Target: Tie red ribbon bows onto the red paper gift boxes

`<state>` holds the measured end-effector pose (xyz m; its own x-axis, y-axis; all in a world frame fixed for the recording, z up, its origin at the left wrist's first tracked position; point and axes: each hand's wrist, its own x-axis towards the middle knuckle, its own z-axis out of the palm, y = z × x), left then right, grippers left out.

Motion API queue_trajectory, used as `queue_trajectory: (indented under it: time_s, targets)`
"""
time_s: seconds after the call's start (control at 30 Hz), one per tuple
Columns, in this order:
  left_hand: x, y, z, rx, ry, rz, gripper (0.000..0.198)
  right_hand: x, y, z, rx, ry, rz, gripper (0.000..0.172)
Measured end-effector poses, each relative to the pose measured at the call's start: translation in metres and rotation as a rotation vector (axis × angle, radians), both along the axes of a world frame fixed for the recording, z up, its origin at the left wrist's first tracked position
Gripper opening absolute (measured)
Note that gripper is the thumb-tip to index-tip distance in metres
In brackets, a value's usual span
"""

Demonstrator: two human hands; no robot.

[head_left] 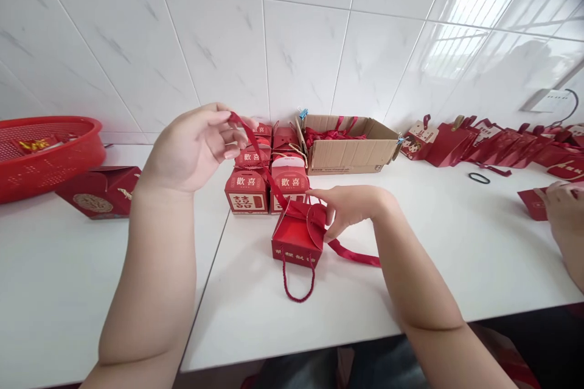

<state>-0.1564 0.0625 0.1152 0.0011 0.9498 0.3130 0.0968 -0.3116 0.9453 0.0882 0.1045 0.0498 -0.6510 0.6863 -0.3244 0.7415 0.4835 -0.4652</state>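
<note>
A: Eyes on the small box (294,234)! How is it looking?

B: Bright red across the sloping top, darker on the near side, where pale lettering is printed. A rounded flap is folded over at the top right, and a twisted cord handle (298,299) is draped forward onto the white desk (241,322).

A: And its spot?

B: Set just in front of the grouped red boxes (247,191). A shiny red ribbon (351,254) is passed over its top, one length lifted up to the left, the other trailed out right.

A: The left hand (196,143)?

B: Raised above and left of the box, wrist bent inward! The ribbon is pinched between thumb and fingers, the remaining fingers loosely curled.

A: And the right hand (351,209)?

B: Placed low at the box's right side, wrist arched, fingers half-bent by the flap. Whether anything is gripped there cannot be told.
</note>
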Motion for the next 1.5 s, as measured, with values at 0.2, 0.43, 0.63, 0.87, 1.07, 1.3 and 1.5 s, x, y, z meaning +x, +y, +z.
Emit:
queue_trajectory:
  time_s: [0.2,0.43,0.63,0.87,1.07,1.3,1.5]
  targets:
    - [-0.004,-0.007,0.005,0.026,0.632,0.020,0.035,0.007,-0.009,0.010,0.074,0.070,-0.040,0.063]
    - [-0.008,-0.004,0.003,0.068,0.741,-0.050,0.037,0.025,-0.014,0.026,0.016,0.186,-0.126,0.050]
    - [-0.008,0.001,-0.003,0.195,0.209,-0.035,0.045,0.050,-0.011,0.034,-0.006,0.264,-0.061,0.019]
    - [-0.003,0.003,-0.007,0.195,-0.252,-0.121,0.023,0.069,-0.016,0.037,-0.028,0.787,0.002,0.025]
    - [-0.004,0.001,-0.008,0.260,-0.251,-0.097,0.029,0.061,-0.020,0.037,0.137,0.934,-0.268,0.021]
    - [0.000,0.004,-0.009,0.325,-0.219,-0.035,0.017,0.053,-0.012,0.036,0.055,1.394,-0.213,0.013]
    - [0.032,0.012,-0.006,0.490,-0.250,0.198,0.011,0.032,-0.012,0.035,0.117,1.524,-0.273,0.015]
